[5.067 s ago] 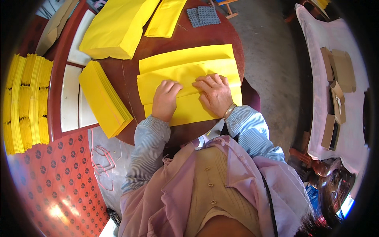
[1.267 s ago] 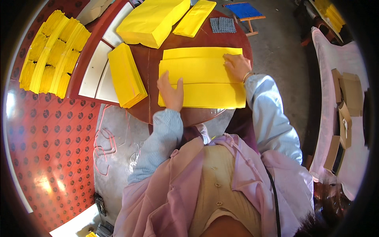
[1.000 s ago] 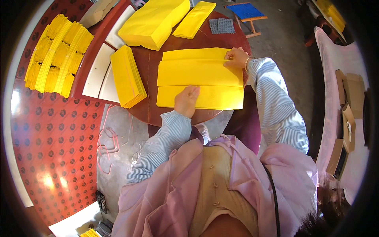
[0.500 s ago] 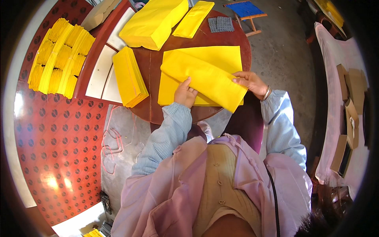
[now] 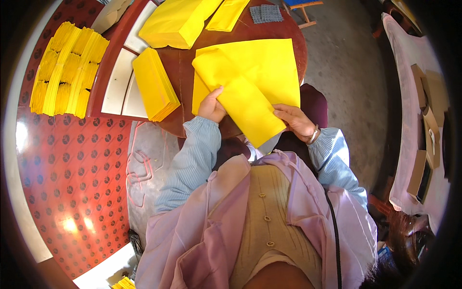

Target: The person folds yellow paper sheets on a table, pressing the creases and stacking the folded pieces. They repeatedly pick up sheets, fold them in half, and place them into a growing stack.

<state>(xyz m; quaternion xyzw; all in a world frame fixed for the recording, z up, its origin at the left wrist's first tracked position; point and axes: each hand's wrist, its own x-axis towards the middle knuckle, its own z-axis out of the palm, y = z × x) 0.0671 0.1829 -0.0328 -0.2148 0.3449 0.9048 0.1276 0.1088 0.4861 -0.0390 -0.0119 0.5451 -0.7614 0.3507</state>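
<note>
- The left hand point(image 5: 211, 107) is closed on the near left edge of a large yellow paper sheet point(image 5: 250, 82); the thumb is seen on top, and the other fingers are hidden under the paper.
- The right hand point(image 5: 298, 123) is held at the near right edge of the same sheet, with its fingers laid along the paper's rim in a light pinch.
- Between the two hands a folded flap of the sheet is held up off the counter point(image 5: 180, 72). The flap's long axis runs diagonally, from far left down to a near corner that hangs past the counter's edge towards the body.
- The rest of the sheet is spread flat on the counter, far of both hands, so the paper lies away from the grip towards the far side. Both hands are touching it; the left one is closer to the flap's fold line.
- Just left of the sheet, a neat stack of yellow paper point(image 5: 155, 84) is laid on the counter, apart from the left hand.
- At the far side, a thicker yellow pile point(image 5: 175, 21) and a narrow yellow strip point(image 5: 226, 14) are seen, with a small grey checked cloth point(image 5: 266, 13) beside them.
- Far left, off the counter, bundles of yellow paper point(image 5: 67, 67) are laid in rows on the red patterned floor point(image 5: 72, 183).
- Striped blue sleeves point(image 5: 192, 159) are worn on both forearms.
</note>
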